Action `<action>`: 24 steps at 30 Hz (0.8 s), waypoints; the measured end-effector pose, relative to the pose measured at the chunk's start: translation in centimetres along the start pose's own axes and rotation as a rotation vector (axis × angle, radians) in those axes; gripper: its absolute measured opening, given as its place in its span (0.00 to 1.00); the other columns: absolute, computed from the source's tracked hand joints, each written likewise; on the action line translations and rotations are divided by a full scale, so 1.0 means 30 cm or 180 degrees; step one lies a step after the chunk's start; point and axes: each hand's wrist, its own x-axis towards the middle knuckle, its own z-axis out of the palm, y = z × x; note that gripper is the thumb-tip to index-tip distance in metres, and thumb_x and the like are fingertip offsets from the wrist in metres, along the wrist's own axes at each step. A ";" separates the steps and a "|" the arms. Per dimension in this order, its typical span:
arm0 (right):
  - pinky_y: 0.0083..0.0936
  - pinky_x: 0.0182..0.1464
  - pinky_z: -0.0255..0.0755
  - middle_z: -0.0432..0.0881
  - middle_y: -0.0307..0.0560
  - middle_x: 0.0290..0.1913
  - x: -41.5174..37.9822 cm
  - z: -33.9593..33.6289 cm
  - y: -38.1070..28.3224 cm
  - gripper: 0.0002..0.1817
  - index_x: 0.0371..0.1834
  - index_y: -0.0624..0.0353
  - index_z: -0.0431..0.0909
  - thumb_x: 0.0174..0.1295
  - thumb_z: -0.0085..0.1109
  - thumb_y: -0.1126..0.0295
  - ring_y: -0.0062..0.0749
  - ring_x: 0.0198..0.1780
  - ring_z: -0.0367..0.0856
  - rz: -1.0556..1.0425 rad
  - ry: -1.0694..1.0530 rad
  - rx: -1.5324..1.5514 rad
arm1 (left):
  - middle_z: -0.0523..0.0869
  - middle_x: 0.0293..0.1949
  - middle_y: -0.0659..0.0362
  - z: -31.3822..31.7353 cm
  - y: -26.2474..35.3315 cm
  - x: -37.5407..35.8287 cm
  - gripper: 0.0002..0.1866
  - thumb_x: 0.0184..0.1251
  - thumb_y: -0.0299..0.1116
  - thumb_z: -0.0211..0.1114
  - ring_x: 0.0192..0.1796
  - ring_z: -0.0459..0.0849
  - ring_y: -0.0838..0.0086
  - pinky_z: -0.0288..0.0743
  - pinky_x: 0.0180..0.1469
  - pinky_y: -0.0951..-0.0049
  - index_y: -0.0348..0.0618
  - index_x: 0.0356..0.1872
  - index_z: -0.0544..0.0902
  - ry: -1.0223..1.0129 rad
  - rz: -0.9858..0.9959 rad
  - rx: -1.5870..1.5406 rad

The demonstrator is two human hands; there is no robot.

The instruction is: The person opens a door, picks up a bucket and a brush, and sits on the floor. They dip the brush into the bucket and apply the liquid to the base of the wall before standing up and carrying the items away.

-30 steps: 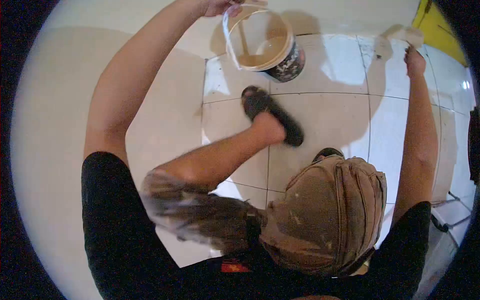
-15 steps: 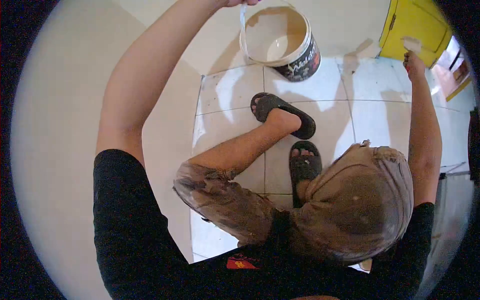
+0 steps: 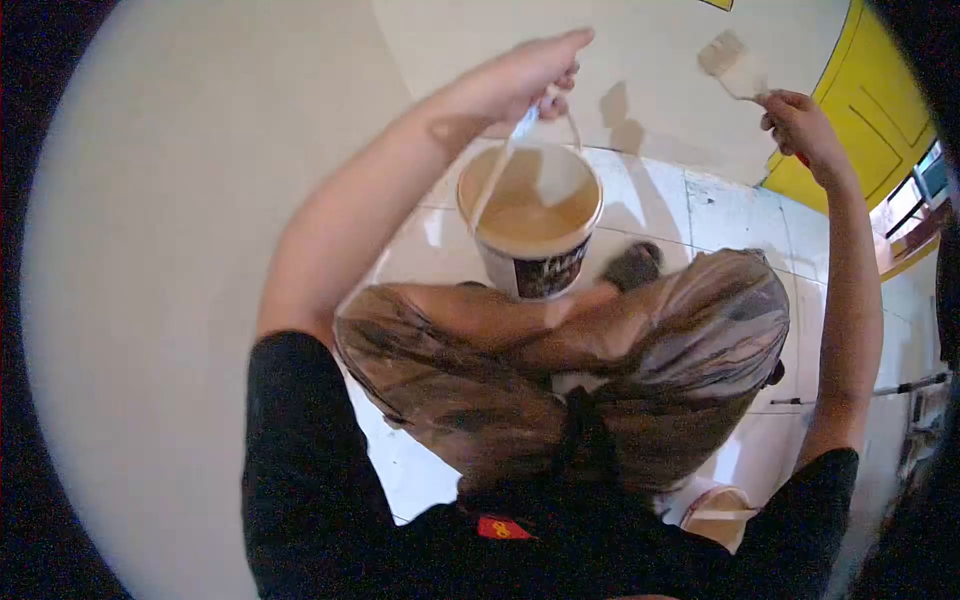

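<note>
My left hand (image 3: pixel 548 84) is closed around the thin white handle (image 3: pixel 498 178) of a paint bucket (image 3: pixel 540 270). The bucket hangs in front of my shins, its dark label facing me and pale paint inside. At the upper right, my right hand (image 3: pixel 800 128) grips a wide paintbrush (image 3: pixel 738 72) by its handle. Its paint-coated bristles point up and to the left, in front of the pale wall (image 3: pixel 660 45).
A yellow door (image 3: pixel 880 110) stands at the right, beside a bright opening. Pale tiles (image 3: pixel 725 215) cover the floor, with my dark slipper (image 3: pixel 635 268) on them. Behind my right side sits another round container (image 3: pixel 718 512). A wall (image 3: pixel 180 300) runs along my left.
The bucket has come up off the floor and toward me in my left hand. My right hand has moved left with the brush, now against the wall instead of the door. My knees have shifted.
</note>
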 end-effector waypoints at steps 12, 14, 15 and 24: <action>0.17 0.15 0.57 0.77 0.45 0.23 0.236 0.547 0.231 0.14 0.41 0.55 0.60 0.60 0.54 0.65 0.18 0.16 0.64 0.0202 -0.0280 0.0896 | 0.66 0.24 0.65 -0.106 -0.172 0.129 0.25 0.60 0.62 0.50 0.20 0.67 0.79 0.57 0.17 0.81 0.48 0.28 0.71 0.0614 -0.0176 0.0252; 0.18 0.15 0.57 0.78 0.47 0.22 0.269 0.565 0.410 0.14 0.36 0.56 0.57 0.61 0.54 0.65 0.18 0.15 0.65 0.0229 -0.0052 0.0679 | 0.66 0.24 0.65 -0.044 -0.251 0.248 0.25 0.60 0.62 0.50 0.20 0.67 0.80 0.56 0.17 0.82 0.47 0.28 0.71 0.0564 -0.0172 0.0329; 0.18 0.15 0.57 0.78 0.47 0.22 0.341 0.532 0.506 0.14 0.36 0.56 0.57 0.61 0.54 0.65 0.18 0.15 0.65 0.0386 -0.0089 0.0669 | 0.66 0.25 0.64 0.001 -0.257 0.370 0.24 0.62 0.60 0.49 0.20 0.65 0.80 0.57 0.19 0.81 0.46 0.27 0.70 0.0806 -0.0248 0.0358; 0.17 0.17 0.61 0.76 0.44 0.25 0.405 0.576 0.572 0.08 0.44 0.55 0.66 0.64 0.49 0.69 0.18 0.18 0.67 0.0580 -0.0498 0.1323 | 0.71 0.31 0.60 -0.047 -0.399 0.504 0.28 0.59 0.62 0.50 0.19 0.67 0.80 0.55 0.17 0.81 0.42 0.35 0.72 0.1257 -0.0416 -0.0094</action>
